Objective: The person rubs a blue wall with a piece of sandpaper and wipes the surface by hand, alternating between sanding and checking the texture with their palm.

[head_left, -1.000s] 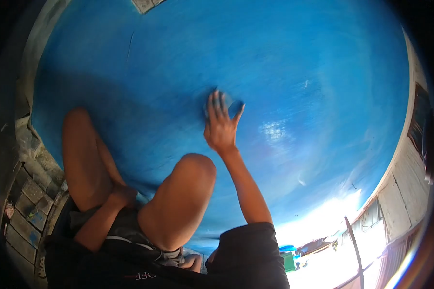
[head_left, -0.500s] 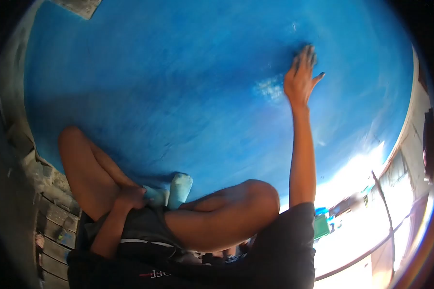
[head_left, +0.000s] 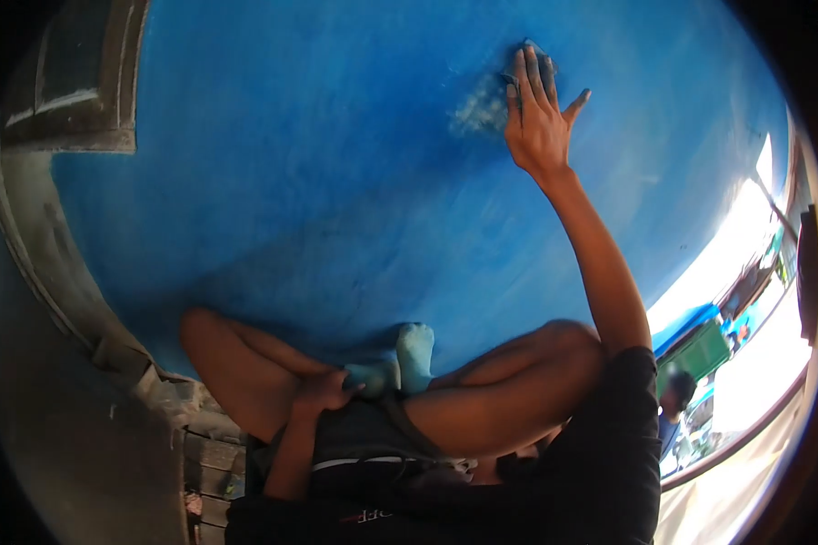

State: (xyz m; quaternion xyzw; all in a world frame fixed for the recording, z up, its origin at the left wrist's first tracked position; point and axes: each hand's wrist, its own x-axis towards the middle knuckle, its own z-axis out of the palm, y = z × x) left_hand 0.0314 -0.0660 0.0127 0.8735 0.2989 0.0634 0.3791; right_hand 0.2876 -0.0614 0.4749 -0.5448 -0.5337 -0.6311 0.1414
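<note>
— Up near the top of the big curved blue painted surface (head_left: 318, 163), what is under that right hand (head_left: 538, 123)?

— Hard to make out. Its fingers (head_left: 527, 77) lie flat and close together, thumb stuck out to the side, pressing a small dark pad or scrap (head_left: 534, 53) against the blue. Only an edge of it shows past the fingertips, so I cannot tell what it is made of. Just left of the hand sits a pale scuffed patch (head_left: 480, 107).

— And the left hand (head_left: 323, 392)?

— Down low, resting curled on the person's own shin, beside the bare, dust-pale foot (head_left: 415, 354). It holds nothing that I can see. The person sits cross-legged against the surface, knees bent, in dark shorts (head_left: 364, 436).

— Anything around?

— A dark wooden frame (head_left: 73, 82) at the upper left, cut off by the edge. Weathered planks (head_left: 211, 463) below. Off to the right, a green bin (head_left: 700, 350) with a blue cover, its contents hidden, and another person's head (head_left: 677, 389) close by, in glare.
</note>
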